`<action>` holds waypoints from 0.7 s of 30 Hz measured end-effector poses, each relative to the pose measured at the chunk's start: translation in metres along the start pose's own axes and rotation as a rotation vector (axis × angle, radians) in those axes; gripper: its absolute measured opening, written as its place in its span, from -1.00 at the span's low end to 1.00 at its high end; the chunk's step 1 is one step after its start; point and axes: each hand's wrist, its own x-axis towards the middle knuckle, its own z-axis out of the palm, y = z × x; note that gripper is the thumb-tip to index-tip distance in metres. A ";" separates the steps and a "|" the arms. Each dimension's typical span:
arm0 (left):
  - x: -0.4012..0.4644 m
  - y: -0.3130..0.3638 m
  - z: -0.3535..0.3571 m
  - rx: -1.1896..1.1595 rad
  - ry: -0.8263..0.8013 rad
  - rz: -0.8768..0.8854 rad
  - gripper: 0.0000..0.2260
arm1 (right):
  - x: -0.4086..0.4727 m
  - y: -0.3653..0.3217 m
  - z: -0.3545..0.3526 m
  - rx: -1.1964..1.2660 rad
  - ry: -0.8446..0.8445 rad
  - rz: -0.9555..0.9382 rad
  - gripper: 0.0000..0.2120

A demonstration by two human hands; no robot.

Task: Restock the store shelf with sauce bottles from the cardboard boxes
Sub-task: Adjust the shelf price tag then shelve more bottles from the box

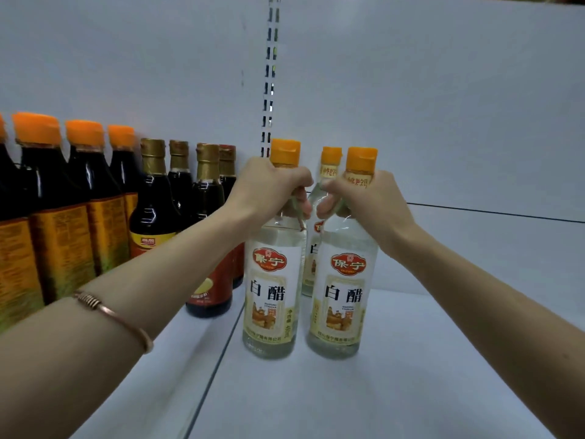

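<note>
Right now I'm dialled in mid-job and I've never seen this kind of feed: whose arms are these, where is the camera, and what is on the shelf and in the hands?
There is no machine here: a person works with bare hands, and the single picture comes from a wide-angle camera on their head, looking forward and down. The left hand, with a bracelet on its forearm, grips the neck of one white vinegar bottle. The right hand grips the neck of a second white vinegar bottle. Both bottles are upright, low over or on the white shelf; contact is hard to judge. A third vinegar bottle stands behind them. To the left are dark sauce bottles with gold caps and, further left, with orange caps. No cardboard box is in view.
</note>
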 end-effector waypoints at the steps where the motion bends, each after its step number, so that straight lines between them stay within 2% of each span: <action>1: -0.003 -0.004 0.000 0.012 -0.007 0.035 -0.86 | -0.005 0.006 0.001 -0.016 0.008 -0.018 -0.87; 3: -0.015 -0.015 0.002 0.101 -0.016 0.121 -0.87 | -0.016 0.014 0.003 -0.002 0.063 -0.025 -0.90; 6: -0.036 -0.037 0.001 0.177 -0.003 0.171 -0.56 | -0.026 0.013 0.006 -0.043 0.141 -0.048 -0.95; 9: -0.054 -0.056 -0.002 0.149 -0.067 0.120 -0.12 | -0.038 0.016 0.008 -0.078 0.130 0.010 -0.75; 13: -0.082 -0.070 0.000 0.084 -0.133 0.083 0.10 | -0.063 0.029 0.010 0.070 0.036 0.129 -0.50; 14: -0.089 -0.073 0.002 0.072 -0.125 0.075 0.10 | -0.071 0.036 0.011 0.077 -0.039 0.137 -0.52; 16: -0.097 -0.080 0.003 0.036 -0.100 0.005 -0.03 | -0.087 0.053 0.016 0.138 -0.185 0.150 -0.59; 18: -0.095 -0.080 0.001 0.062 -0.112 -0.093 -0.22 | -0.095 0.067 0.020 0.246 -0.215 0.186 -0.56; 21: -0.084 -0.084 -0.003 0.118 -0.132 -0.143 -0.31 | -0.094 0.073 0.021 0.287 -0.241 0.187 -0.56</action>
